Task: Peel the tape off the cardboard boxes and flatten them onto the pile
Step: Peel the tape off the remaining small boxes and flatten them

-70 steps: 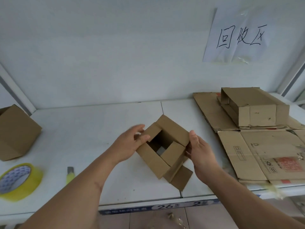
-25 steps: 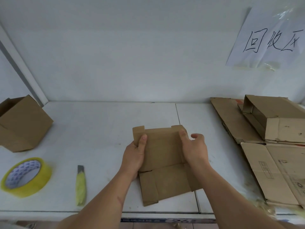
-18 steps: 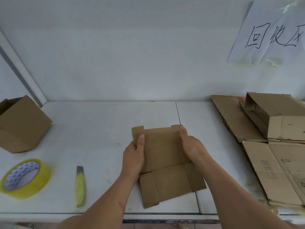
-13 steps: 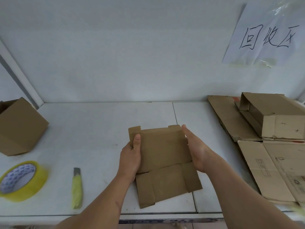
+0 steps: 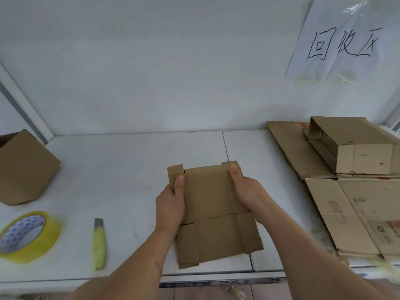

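Note:
A small brown cardboard box point(image 5: 213, 215), pressed flat, is held just above the white table point(image 5: 121, 165) in front of me. My left hand point(image 5: 171, 204) grips its left edge, thumb on top near the upper left flap. My right hand point(image 5: 244, 189) grips its right edge, thumb lying along the top face. At the right lies the pile of flattened cardboard point(image 5: 355, 215); a half-collapsed box point(image 5: 355, 148) sits on its far part. An open, still-formed box point(image 5: 23, 169) stands at the far left.
A yellow tape roll point(image 5: 26, 234) lies at the near left. Beside it is a yellow utility knife point(image 5: 99, 243), blade end pointing away from me. A paper sign point(image 5: 344, 37) with handwriting hangs on the back wall. The table's front edge point(image 5: 194, 276) is close below my forearms.
The small box went from open and held up by both hands to pressed flat. Over the last second it has stayed flat between both hands, with the right fingers tucking in at its edge.

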Demonstrator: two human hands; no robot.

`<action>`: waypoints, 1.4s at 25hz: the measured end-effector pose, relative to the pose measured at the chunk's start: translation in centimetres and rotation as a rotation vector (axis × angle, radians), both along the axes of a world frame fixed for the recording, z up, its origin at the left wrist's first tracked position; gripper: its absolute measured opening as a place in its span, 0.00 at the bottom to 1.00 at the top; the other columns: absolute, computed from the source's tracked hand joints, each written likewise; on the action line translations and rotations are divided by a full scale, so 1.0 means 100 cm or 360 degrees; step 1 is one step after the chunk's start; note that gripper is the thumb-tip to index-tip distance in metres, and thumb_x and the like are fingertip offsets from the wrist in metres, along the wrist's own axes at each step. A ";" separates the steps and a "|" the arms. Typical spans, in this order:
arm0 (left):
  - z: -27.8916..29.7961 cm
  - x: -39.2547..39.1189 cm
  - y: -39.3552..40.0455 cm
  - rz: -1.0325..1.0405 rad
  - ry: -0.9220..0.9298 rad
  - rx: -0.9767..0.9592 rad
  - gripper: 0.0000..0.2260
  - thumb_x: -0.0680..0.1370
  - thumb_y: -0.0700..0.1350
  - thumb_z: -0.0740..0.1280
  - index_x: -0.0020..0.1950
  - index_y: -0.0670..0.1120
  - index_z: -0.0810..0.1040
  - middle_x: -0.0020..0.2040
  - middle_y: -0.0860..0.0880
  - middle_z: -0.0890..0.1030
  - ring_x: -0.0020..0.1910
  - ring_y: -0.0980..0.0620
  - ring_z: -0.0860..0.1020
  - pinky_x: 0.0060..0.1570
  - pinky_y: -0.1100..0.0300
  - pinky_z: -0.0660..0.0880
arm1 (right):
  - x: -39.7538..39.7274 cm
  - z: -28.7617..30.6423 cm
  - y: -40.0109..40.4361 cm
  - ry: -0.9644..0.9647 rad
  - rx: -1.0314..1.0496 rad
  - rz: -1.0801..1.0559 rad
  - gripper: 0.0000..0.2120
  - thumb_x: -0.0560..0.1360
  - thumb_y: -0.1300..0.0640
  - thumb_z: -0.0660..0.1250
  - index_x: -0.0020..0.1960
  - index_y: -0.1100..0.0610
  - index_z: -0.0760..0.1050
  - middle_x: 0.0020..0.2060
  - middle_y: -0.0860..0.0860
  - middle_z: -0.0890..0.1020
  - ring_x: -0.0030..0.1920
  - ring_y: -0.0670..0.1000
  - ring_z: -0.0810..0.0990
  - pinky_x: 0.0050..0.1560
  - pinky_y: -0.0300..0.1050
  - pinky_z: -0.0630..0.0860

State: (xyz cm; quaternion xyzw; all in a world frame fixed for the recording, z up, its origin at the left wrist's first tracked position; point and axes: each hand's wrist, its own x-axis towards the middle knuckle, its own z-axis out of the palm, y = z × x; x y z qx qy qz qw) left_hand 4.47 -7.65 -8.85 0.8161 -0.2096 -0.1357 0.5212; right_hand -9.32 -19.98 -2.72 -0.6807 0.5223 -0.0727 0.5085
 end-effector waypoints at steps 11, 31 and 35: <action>-0.003 0.001 -0.005 -0.0037 -0.0136 0.0074 0.27 0.81 0.62 0.53 0.32 0.42 0.66 0.31 0.46 0.75 0.32 0.50 0.72 0.32 0.59 0.64 | -0.015 0.001 0.008 -0.0535 0.0312 -0.0084 0.22 0.77 0.37 0.62 0.61 0.52 0.78 0.57 0.49 0.82 0.55 0.51 0.81 0.60 0.50 0.77; -0.014 0.002 -0.013 -0.0002 -0.0320 0.0575 0.23 0.81 0.59 0.59 0.69 0.46 0.67 0.53 0.45 0.80 0.53 0.42 0.79 0.50 0.51 0.75 | 0.004 -0.070 0.017 0.0393 -0.1162 0.0029 0.22 0.81 0.42 0.55 0.71 0.51 0.63 0.60 0.52 0.74 0.54 0.54 0.77 0.48 0.49 0.72; -0.023 0.009 -0.021 -0.0357 -0.1359 0.0862 0.21 0.81 0.49 0.58 0.75 0.51 0.65 0.75 0.43 0.64 0.72 0.40 0.64 0.69 0.45 0.63 | 0.008 -0.071 0.020 0.0651 -0.1384 0.0279 0.25 0.82 0.43 0.50 0.76 0.53 0.61 0.76 0.54 0.60 0.75 0.55 0.57 0.72 0.51 0.56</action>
